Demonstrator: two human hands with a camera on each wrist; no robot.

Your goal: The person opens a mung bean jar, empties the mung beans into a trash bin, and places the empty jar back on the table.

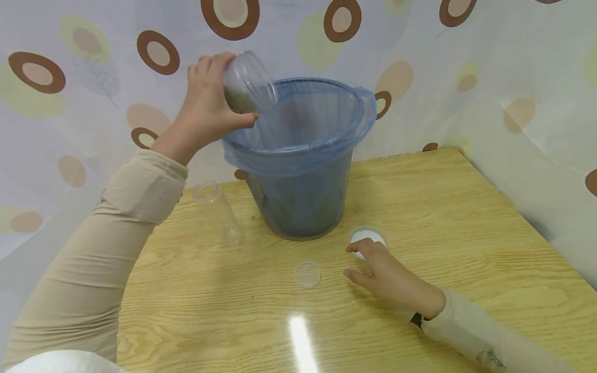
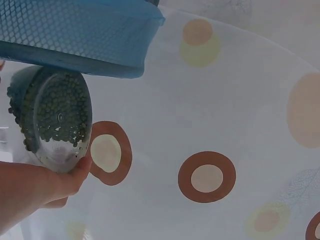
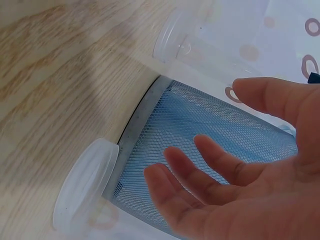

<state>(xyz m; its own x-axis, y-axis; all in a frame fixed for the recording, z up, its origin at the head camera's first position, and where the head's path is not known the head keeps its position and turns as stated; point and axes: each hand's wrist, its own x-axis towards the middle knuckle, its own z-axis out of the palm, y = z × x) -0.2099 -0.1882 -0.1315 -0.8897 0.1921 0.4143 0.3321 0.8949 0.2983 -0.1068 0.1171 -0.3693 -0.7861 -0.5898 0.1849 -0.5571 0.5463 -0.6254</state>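
My left hand (image 1: 205, 98) grips a clear plastic jar (image 1: 244, 77) and tips it at the left rim of a mesh wastebasket (image 1: 303, 202). Small round green beans (image 2: 62, 102) lie inside the jar, seen through its bottom in the left wrist view. A blue bag (image 1: 298, 155) lines the wastebasket and folds over its rim. Low above the table, my right hand (image 1: 389, 277) has its fingers loosely spread and holds nothing. Just past its fingertips is a low round white piece (image 1: 367, 237), perhaps a lid, partly covered by the hand in the head view.
An uncapped tall clear jar (image 1: 219, 215) stands left of the wastebasket. A thin clear disc (image 1: 308, 274) lies on the wooden table (image 1: 210, 311) in front of it. Behind is a patterned cloth or sheet (image 1: 420, 62), close to the wastebasket.
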